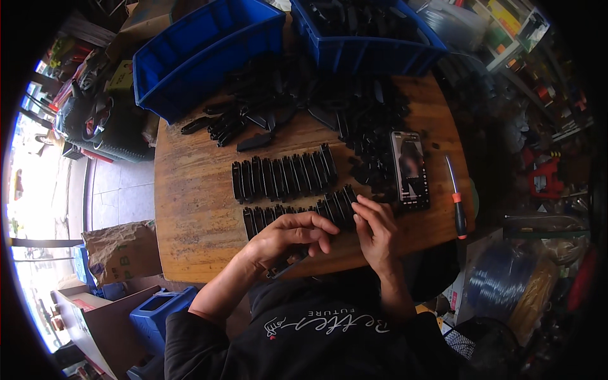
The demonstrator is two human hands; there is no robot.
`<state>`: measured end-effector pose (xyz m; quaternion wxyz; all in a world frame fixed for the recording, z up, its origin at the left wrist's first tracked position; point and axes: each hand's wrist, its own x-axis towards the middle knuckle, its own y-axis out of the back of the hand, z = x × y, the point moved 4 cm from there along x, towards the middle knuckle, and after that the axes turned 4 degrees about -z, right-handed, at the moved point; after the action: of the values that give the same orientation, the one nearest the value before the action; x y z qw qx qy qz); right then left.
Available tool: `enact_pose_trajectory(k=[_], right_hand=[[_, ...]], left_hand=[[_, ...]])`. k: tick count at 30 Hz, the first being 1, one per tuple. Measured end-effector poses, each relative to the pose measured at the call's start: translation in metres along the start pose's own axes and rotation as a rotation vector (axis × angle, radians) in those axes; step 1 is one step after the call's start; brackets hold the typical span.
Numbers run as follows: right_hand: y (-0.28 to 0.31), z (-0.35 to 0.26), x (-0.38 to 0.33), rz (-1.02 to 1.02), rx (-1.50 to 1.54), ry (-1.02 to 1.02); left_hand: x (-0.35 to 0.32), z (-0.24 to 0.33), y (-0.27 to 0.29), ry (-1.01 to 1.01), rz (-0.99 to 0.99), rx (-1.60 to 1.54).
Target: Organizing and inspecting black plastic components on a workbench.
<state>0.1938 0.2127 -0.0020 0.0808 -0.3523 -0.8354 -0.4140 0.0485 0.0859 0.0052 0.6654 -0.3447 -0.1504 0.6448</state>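
My left hand (294, 234) hovers over the near row of slim black plastic parts (259, 219), its fingers curled in and closed. Whatever they hold, if anything, is hidden. Under that hand, by the table's near edge, shows a loose black plastic part (290, 266); I cannot tell whether the hand touches it. My right hand (377, 231) is open, fingers stretched out, with fingertips at the right end of the near row. Behind runs a second row of black plastic parts (282, 176), standing side by side.
A heap of black parts (285, 88) covers the back of the wooden table (190, 215). Two blue bins (209, 57) stand behind, the right blue bin (373, 54) full of parts. At right lie a lit phone (410, 168) and a red-and-black screwdriver (459, 212).
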Motion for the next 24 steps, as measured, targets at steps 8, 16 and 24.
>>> enact_pose_trajectory(k=[8, 16, 24], right_hand=[[-0.005, -0.06, -0.027, -0.364, 0.397, 0.138], [-0.012, -0.053, -0.007, -0.073, 0.368, 0.102], [-0.014, -0.059, -0.003, -0.076, 0.424, 0.066]], left_hand=[[-0.003, 0.009, 0.016, -0.283, -0.065, -0.102], [0.001, 0.006, 0.024, -0.526, 0.004, -0.199], [-0.002, 0.006, 0.031, -0.614, 0.146, -0.162]])
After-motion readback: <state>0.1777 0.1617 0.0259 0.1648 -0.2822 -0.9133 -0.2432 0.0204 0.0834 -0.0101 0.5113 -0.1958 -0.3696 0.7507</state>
